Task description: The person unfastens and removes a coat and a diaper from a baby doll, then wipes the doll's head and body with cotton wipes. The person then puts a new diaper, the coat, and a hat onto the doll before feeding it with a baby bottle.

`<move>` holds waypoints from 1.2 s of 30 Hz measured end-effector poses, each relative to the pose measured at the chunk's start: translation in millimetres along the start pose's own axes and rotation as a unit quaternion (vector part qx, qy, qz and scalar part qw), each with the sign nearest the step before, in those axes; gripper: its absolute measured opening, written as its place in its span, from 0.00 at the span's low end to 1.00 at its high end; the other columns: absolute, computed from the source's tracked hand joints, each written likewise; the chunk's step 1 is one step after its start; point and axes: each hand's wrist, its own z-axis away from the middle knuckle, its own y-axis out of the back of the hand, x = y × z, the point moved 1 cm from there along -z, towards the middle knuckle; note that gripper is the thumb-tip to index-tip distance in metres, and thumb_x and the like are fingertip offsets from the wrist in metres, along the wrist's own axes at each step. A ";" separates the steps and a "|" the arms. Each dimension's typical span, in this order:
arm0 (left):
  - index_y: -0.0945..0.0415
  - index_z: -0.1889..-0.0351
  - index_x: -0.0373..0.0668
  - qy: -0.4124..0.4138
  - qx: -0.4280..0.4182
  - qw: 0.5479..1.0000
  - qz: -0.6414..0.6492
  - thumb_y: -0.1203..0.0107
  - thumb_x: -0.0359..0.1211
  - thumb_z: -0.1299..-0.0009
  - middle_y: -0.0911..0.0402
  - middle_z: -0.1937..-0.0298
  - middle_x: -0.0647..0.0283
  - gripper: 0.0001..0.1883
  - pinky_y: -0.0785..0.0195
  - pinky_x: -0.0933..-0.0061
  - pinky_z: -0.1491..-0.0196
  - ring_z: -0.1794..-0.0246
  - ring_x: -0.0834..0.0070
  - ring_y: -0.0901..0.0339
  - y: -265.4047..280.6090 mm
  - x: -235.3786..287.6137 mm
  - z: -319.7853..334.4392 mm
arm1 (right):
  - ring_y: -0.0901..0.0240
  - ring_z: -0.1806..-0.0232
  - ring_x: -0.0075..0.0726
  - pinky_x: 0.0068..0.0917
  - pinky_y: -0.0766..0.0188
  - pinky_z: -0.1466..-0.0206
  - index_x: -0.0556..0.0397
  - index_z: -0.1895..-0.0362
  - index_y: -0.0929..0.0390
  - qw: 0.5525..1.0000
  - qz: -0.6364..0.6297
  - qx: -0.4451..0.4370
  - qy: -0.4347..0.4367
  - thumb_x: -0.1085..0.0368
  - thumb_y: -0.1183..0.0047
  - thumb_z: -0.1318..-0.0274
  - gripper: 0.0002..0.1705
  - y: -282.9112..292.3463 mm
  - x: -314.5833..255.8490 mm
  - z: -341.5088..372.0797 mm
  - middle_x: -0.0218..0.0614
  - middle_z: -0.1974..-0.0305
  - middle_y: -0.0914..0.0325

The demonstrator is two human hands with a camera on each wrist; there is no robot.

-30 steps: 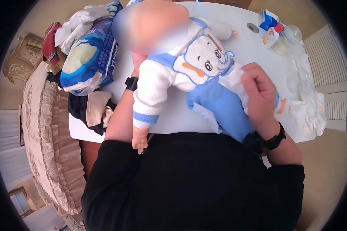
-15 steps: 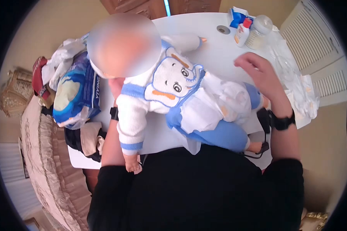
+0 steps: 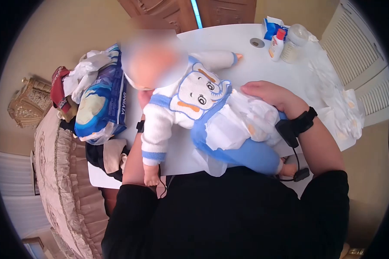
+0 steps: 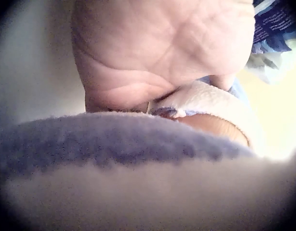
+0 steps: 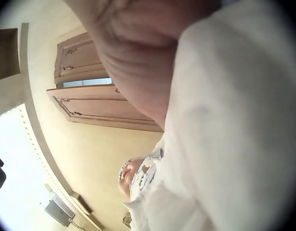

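A doll in a white and blue outfit [image 3: 160, 129] with an elephant on its chest lies on its back across the white table [image 3: 229, 36]. Its head is at the left, blurred. The left hand [image 3: 145, 96] is mostly hidden beneath the doll's head and shoulder; the left wrist view shows its palm [image 4: 162, 48] against the fabric, fingers out of sight. Crumpled white cloth or tissue [image 3: 224, 129] covers the doll's lap. Over the cloth's upper edge lies the right hand [image 3: 272, 97], fingers extended and slightly bent; its palm side [image 5: 138, 62] touches white material [image 5: 234, 115] in the right wrist view.
A blue diaper package [image 3: 97, 103] with white cloths on top stands at the left, dark and beige clothing [image 3: 112, 157] below it. At the back right are a red-capped bottle [image 3: 276, 45], a clear bottle [image 3: 291, 43] and a blue packet [image 3: 274, 28]. Clear plastic wrapping [image 3: 333, 95] lies along the right edge.
The right hand rose off the doll's middle, uncovering the crumpled white material, then came back down onto its upper edge. The left hand stays under the head. The head view has shifted.
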 end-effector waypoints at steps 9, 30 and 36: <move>0.36 0.38 0.30 -0.017 0.051 0.998 -0.025 0.59 0.45 0.26 0.28 0.42 0.42 0.28 0.32 0.53 0.39 0.42 0.53 0.27 -8.6 2.0 2.2 | 0.20 0.60 0.28 0.27 0.26 0.56 0.56 0.52 0.20 0.993 -0.015 -0.003 -0.118 0.45 0.54 0.34 0.27 -3.4 -9.9 -22.2 0.37 0.56 0.18; 0.35 0.39 0.30 0.019 0.117 0.991 -0.055 0.59 0.44 0.25 0.26 0.44 0.42 0.27 0.30 0.54 0.41 0.45 0.53 0.25 22.8 27.5 -9.5 | 0.20 0.61 0.27 0.26 0.24 0.57 0.58 0.51 0.21 0.994 -0.087 0.013 -0.071 0.52 0.53 0.33 0.22 -6.8 -11.2 -15.9 0.36 0.57 0.18; 0.32 0.43 0.29 0.042 0.144 0.986 -0.068 0.62 0.39 0.24 0.22 0.49 0.43 0.22 0.27 0.56 0.45 0.50 0.55 0.22 35.7 44.3 -15.6 | 0.20 0.61 0.26 0.25 0.25 0.57 0.58 0.51 0.21 0.994 -0.086 0.010 -0.066 0.51 0.53 0.33 0.22 -7.3 -10.5 -15.2 0.36 0.57 0.18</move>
